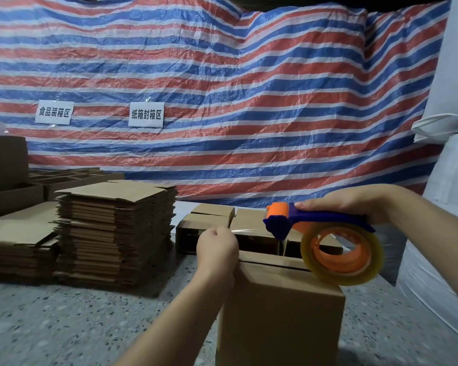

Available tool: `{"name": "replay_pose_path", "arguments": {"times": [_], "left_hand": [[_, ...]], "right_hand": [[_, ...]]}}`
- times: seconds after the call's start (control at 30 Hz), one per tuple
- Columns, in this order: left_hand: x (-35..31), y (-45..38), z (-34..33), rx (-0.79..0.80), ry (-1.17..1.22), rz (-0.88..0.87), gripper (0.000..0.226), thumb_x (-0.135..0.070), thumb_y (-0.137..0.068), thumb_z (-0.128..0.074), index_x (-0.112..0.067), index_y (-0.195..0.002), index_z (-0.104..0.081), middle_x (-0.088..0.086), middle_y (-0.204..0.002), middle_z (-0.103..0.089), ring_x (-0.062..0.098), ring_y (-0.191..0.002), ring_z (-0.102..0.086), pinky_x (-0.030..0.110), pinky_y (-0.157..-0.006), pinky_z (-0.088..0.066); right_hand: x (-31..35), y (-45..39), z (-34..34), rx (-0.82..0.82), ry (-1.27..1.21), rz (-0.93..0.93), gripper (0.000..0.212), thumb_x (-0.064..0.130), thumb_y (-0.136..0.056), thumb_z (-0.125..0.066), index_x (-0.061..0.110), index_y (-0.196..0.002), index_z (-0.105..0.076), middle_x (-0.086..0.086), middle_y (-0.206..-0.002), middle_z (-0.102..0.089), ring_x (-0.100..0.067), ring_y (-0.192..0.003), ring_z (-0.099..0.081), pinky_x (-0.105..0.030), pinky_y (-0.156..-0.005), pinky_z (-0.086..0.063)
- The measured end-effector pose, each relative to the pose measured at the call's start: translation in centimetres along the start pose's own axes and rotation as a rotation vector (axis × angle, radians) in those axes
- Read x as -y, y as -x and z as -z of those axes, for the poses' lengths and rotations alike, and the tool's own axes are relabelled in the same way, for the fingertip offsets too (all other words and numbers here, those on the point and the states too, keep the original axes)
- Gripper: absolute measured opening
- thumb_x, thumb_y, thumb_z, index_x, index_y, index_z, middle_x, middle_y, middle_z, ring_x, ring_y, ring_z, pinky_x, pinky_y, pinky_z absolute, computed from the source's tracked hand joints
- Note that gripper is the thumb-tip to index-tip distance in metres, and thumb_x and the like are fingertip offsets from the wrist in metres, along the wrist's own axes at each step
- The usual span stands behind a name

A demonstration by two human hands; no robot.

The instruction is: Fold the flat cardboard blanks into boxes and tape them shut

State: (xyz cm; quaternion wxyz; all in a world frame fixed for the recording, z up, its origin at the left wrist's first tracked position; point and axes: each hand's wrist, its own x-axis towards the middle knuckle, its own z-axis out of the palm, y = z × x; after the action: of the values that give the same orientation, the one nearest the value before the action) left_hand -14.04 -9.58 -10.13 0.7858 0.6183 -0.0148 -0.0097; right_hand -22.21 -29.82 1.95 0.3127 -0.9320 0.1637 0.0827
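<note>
A folded cardboard box [280, 318] stands upright in front of me on the floor, its top flaps closed with a dark seam across. My right hand [347, 204] grips the blue and orange tape dispenser [317, 228] above the box; its clear tape roll [341, 254] touches the box's top right edge. My left hand [217, 247] is curled at the box's top left corner and pinches the free end of the tape strip [246, 229], which stretches to the dispenser's head.
A tall stack of flat blanks [117, 233] stands at the left, with a lower stack [19, 241] beside it. Open-topped folded boxes [209, 225] sit behind the box. A striped tarp [222, 101] hangs at the back; white sacks [447, 180] rise at the right.
</note>
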Motion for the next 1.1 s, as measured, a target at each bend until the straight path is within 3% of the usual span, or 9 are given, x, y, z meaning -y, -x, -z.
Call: {"name": "replay_pose_path", "arguments": {"times": [0.1,0.17,0.3,0.47,0.6,0.83,1.1], "left_hand": [[-0.4,0.2,0.8,0.004,0.269,0.112,0.028,-0.003,-0.094,-0.036,-0.007,-0.067,-0.046,0.008,-0.053,-0.048,0.021,-0.057,-0.047,0.03,-0.063,-0.048],[-0.3,0.1,2.0,0.063,0.298,0.085,0.03,-0.001,-0.092,-0.042,-0.007,-0.063,-0.047,0.005,-0.045,-0.047,0.02,-0.054,-0.045,0.033,-0.068,-0.049],[1.3,-0.9,4.5,0.1,-0.045,-0.082,0.029,-0.013,-0.089,-0.055,-0.011,-0.061,-0.056,0.004,-0.058,-0.052,0.021,-0.064,-0.045,0.034,-0.065,-0.04],[3.1,-1.9,5.7,0.125,-0.225,-0.132,0.039,-0.036,-0.092,-0.062,-0.01,-0.062,-0.062,0.004,-0.058,-0.048,0.017,-0.054,-0.037,0.03,-0.057,-0.031],[3.6,-2.2,6.0,0.137,-0.269,-0.123,0.042,-0.039,-0.092,-0.061,-0.01,-0.062,-0.062,0.006,-0.062,-0.049,0.016,-0.051,-0.037,0.027,-0.055,-0.033],[3.9,-2.4,6.2,0.209,-0.261,-0.058,0.047,-0.051,-0.088,-0.063,-0.015,-0.058,-0.061,-0.012,-0.041,-0.047,0.008,-0.043,-0.038,0.022,-0.047,-0.033],[4.9,-2.7,5.9,0.226,-0.324,-0.073,0.049,-0.046,-0.09,-0.064,-0.012,-0.055,-0.059,-0.009,-0.041,-0.044,0.008,-0.04,-0.035,0.022,-0.042,-0.031]], "right_hand": [[1.4,-0.2,-0.7,-0.009,0.068,-0.022,0.084,0.079,-0.06,-0.067,0.012,-0.112,-0.067,-0.004,-0.083,-0.075,-0.011,-0.06,-0.066,-0.023,-0.057,-0.052],[2.4,-0.2,-0.9,-0.003,0.114,-0.04,0.085,0.079,-0.057,-0.067,0.012,-0.111,-0.067,-0.003,-0.08,-0.076,-0.01,-0.057,-0.067,-0.022,-0.053,-0.052],[3.4,-0.4,-1.3,0.003,0.179,-0.058,0.087,0.079,-0.05,-0.068,0.014,-0.109,-0.069,-0.002,-0.083,-0.077,-0.01,-0.061,-0.07,-0.022,-0.056,-0.055],[4.5,-0.9,-1.8,0.013,0.239,-0.1,0.078,0.077,-0.061,-0.066,0.017,-0.11,-0.069,-0.001,-0.086,-0.078,-0.009,-0.065,-0.071,-0.022,-0.059,-0.055],[4.9,-1.3,-2.0,0.018,0.272,-0.109,0.08,0.078,-0.06,-0.066,0.018,-0.112,-0.069,-0.004,-0.095,-0.079,-0.013,-0.075,-0.07,-0.025,-0.071,-0.054],[5.0,-1.6,-2.1,0.018,0.274,-0.114,0.071,0.076,-0.068,-0.065,0.019,-0.11,-0.069,0.0,-0.088,-0.078,-0.011,-0.07,-0.07,-0.023,-0.067,-0.054],[4.9,-1.8,-2.2,0.006,0.263,-0.114,0.067,0.074,-0.074,-0.066,0.017,-0.109,-0.068,-0.001,-0.085,-0.078,-0.011,-0.067,-0.069,-0.023,-0.065,-0.054]]}}
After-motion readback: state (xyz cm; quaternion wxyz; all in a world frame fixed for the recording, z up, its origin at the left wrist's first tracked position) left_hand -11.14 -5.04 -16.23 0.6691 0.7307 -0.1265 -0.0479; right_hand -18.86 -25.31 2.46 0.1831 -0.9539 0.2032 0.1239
